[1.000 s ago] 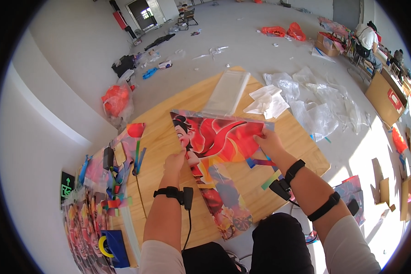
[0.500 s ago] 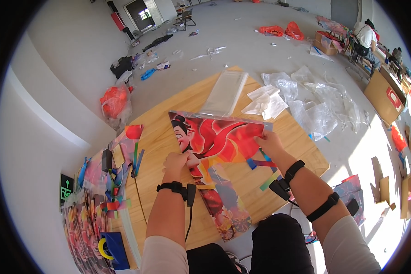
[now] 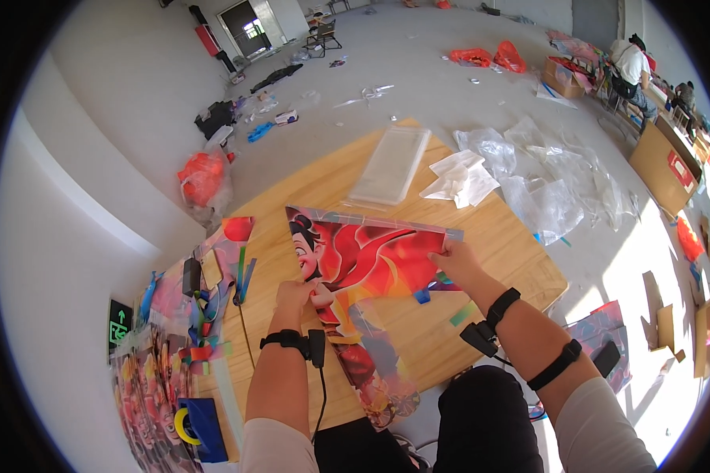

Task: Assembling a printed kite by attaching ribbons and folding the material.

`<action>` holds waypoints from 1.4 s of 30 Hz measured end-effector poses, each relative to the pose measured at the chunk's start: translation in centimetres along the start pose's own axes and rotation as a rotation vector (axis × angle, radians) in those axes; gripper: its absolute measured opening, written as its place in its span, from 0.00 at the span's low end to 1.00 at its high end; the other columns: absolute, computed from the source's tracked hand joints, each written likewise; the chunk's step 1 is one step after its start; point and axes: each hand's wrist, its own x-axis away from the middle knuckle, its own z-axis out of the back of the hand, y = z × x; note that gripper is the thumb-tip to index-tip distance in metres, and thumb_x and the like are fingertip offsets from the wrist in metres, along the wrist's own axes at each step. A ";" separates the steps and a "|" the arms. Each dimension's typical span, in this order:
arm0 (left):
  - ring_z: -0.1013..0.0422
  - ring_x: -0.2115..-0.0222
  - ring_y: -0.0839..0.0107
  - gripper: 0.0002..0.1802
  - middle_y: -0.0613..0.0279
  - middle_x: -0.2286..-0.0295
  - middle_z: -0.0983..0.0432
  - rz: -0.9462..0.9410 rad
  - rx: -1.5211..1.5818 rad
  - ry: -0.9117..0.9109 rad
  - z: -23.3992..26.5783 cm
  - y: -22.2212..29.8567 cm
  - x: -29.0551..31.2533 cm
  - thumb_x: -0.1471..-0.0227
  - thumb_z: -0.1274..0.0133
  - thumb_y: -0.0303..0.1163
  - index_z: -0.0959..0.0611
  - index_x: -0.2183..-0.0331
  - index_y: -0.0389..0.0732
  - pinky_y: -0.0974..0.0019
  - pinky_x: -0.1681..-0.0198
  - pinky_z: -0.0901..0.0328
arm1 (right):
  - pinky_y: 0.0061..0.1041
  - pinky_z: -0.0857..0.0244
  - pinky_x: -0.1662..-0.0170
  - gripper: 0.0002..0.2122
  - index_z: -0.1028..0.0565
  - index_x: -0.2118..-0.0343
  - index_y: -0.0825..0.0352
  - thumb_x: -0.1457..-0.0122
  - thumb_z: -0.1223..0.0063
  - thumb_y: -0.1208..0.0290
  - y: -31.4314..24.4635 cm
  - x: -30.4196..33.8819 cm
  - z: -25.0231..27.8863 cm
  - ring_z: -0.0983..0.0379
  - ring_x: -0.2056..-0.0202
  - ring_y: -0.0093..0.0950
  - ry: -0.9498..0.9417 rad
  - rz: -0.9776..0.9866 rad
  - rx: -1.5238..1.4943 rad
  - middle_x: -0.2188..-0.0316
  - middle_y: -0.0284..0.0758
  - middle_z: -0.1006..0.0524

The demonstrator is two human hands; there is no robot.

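Between my hands is a thin printed sheet (image 3: 379,252) in red and orange with a cartoon figure on it. A greyish strip runs along its far edge, and a narrower part hangs toward my lap over the table's near edge. My left hand (image 3: 294,295) is closed on the sheet's left edge, below the figure's head. My right hand (image 3: 457,262) pinches its right edge near the far corner. Coloured ribbon pieces (image 3: 424,296) show from under the sheet by my right hand. Black straps with small devices sit on both forearms.
On the wooden table (image 3: 521,260) lie a stack of clear plastic sleeves (image 3: 390,167) and crumpled white paper (image 3: 460,176). At the left are more printed sheets (image 3: 146,394), ribbons and a blue tape dispenser (image 3: 209,430). Clear plastic film (image 3: 552,189) covers floor beyond; a person (image 3: 633,67) sits far right.
Both hands have drawn the sheet slightly toward me and to the left. Its far edge now lies farther from the clear sleeves. The grip of each hand looks the same.
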 end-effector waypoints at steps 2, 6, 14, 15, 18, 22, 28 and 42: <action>0.26 0.81 0.65 0.27 0.59 0.83 0.22 -0.031 0.049 0.000 0.5 -0.7 1.4 0.53 0.34 0.57 0.11 0.78 0.39 0.60 0.72 0.32 | 0.30 0.29 0.70 0.14 0.25 0.72 0.69 0.42 0.35 0.62 1.5 0.4 -0.8 0.20 0.74 0.26 -0.053 0.004 -0.061 0.75 0.36 0.20; 0.22 0.75 0.64 0.24 0.56 0.77 0.18 -0.023 0.028 0.027 2.9 -3.2 2.5 0.52 0.34 0.54 0.10 0.73 0.40 0.60 0.66 0.29 | 0.30 0.29 0.69 0.13 0.24 0.71 0.69 0.42 0.35 0.63 1.4 1.8 -2.9 0.19 0.72 0.26 -0.104 0.052 -0.083 0.75 0.36 0.20; 0.31 0.43 0.50 0.29 0.44 0.41 0.31 -0.661 0.056 0.308 0.2 -3.9 8.5 0.38 0.45 0.39 0.26 0.40 0.36 0.56 0.42 0.35 | 0.34 0.28 0.62 0.14 0.20 0.60 0.68 0.41 0.38 0.62 1.6 1.8 -2.3 0.20 0.66 0.35 0.019 0.000 -0.043 0.70 0.38 0.18; 0.35 0.39 0.47 0.30 0.44 0.38 0.34 -0.721 -0.009 0.298 -0.1 -3.9 9.0 0.37 0.48 0.41 0.29 0.39 0.35 0.53 0.39 0.38 | 0.34 0.28 0.62 0.14 0.20 0.60 0.68 0.41 0.38 0.62 1.6 1.6 -2.4 0.20 0.66 0.35 0.014 0.002 -0.042 0.70 0.38 0.18; 0.45 0.34 0.45 0.34 0.44 0.34 0.42 -0.734 -0.167 0.241 -0.6 -3.5 11.0 0.34 0.55 0.44 0.35 0.35 0.35 0.48 0.33 0.46 | 0.35 0.28 0.61 0.14 0.20 0.58 0.67 0.41 0.39 0.62 0.8 1.9 -2.6 0.20 0.66 0.36 0.037 -0.038 0.045 0.70 0.39 0.18; 0.56 0.29 0.49 0.37 0.47 0.30 0.51 -0.697 -0.283 0.176 -1.7 -2.0 11.8 0.33 0.60 0.47 0.42 0.32 0.36 0.47 0.30 0.56 | 0.35 0.27 0.59 0.14 0.20 0.57 0.67 0.41 0.40 0.63 0.8 2.0 -2.5 0.19 0.64 0.37 0.051 -0.009 0.054 0.69 0.40 0.17; 0.56 0.29 0.49 0.38 0.47 0.30 0.51 -0.686 -0.376 0.219 -2.9 -1.7 12.2 0.33 0.61 0.49 0.42 0.32 0.35 0.46 0.29 0.58 | 0.34 0.24 0.62 0.13 0.20 0.57 0.68 0.41 0.40 0.66 -0.5 2.8 -2.3 0.18 0.66 0.35 0.076 -0.025 0.001 0.69 0.40 0.18; 0.54 0.30 0.48 0.42 0.45 0.31 0.49 -0.716 -0.471 0.294 -4.4 -1.9 12.2 0.35 0.58 0.53 0.42 0.32 0.33 0.47 0.28 0.58 | 0.23 0.31 0.79 0.16 0.29 0.53 0.67 0.38 0.39 0.64 -5.4 5.2 0.1 0.22 0.76 0.24 -0.121 -0.266 0.014 0.70 0.37 0.19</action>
